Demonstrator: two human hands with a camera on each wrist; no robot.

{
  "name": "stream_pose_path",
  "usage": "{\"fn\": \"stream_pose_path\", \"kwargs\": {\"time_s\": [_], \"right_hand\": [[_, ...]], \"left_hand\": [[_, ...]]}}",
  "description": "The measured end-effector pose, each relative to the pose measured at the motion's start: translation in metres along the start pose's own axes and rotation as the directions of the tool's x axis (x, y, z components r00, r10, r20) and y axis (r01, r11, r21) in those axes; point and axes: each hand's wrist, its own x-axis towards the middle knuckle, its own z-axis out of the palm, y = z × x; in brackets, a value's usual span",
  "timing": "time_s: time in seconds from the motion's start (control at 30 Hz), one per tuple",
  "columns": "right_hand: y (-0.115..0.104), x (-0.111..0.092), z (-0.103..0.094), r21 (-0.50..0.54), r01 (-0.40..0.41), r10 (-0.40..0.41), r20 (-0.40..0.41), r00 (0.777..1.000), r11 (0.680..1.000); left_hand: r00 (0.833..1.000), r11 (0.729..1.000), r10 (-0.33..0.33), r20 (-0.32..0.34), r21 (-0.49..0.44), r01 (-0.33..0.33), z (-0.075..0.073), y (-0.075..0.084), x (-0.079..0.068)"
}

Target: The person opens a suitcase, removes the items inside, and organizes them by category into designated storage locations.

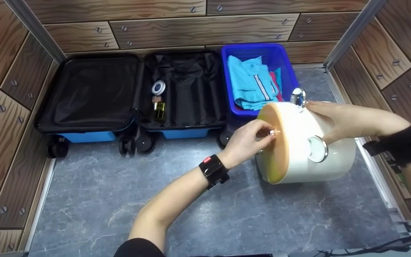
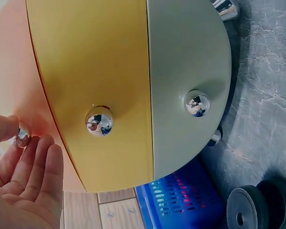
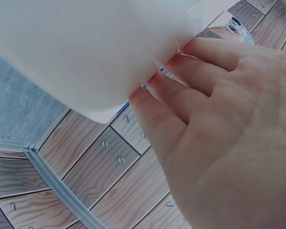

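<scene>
A white rounded cabinet with a front of coloured drawers is at the right of the head view. In the left wrist view the drawer fronts are pink, yellow and grey-green, each with a round chrome knob. My left hand pinches the pink drawer's knob between thumb and fingers. On the cabinet's white body rests my right hand, its fingers straight and fingertips touching the surface. Chrome fittings stick out of the body beside that hand.
An open black-lined suitcase lies at the back left. Its right half holds a round silver-white case and small bottles. Beside it a blue basket contains folded turquoise clothing. Wood-patterned walls enclose the grey floor.
</scene>
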Motion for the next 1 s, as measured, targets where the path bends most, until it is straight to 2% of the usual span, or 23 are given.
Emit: {"fn": "stream_pose_path", "kwargs": {"time_s": [0.2,0.43,0.63,0.8,1.0], "right_hand": [[0.000,0.000,0.000,0.021,-0.016,0.016,-0.002,1.000,1.000],[-0.001,0.001,-0.002,0.022,-0.020,0.020,-0.003,1.000,1.000],[-0.001,0.002,0.001,0.003,0.016,-0.016,-0.030,0.999,1.000],[0.001,0.001,0.002,0.008,0.029,-0.029,-0.033,0.999,1.000],[0.003,0.002,0.003,-0.032,0.044,-0.045,-0.046,0.998,0.999]], "left_hand": [[0.997,0.998,0.057,-0.046,-0.023,-0.059,-0.009,-0.008,-0.008],[0.985,0.994,0.105,-0.140,-0.018,-0.109,-0.037,-0.023,-0.032],[0.978,0.996,0.090,-0.188,-0.011,-0.094,-0.055,-0.031,-0.051],[0.980,0.997,0.057,-0.189,-0.048,-0.067,-0.057,-0.036,-0.060],[0.984,0.997,0.033,-0.174,-0.067,-0.045,-0.057,-0.041,-0.062]]}}
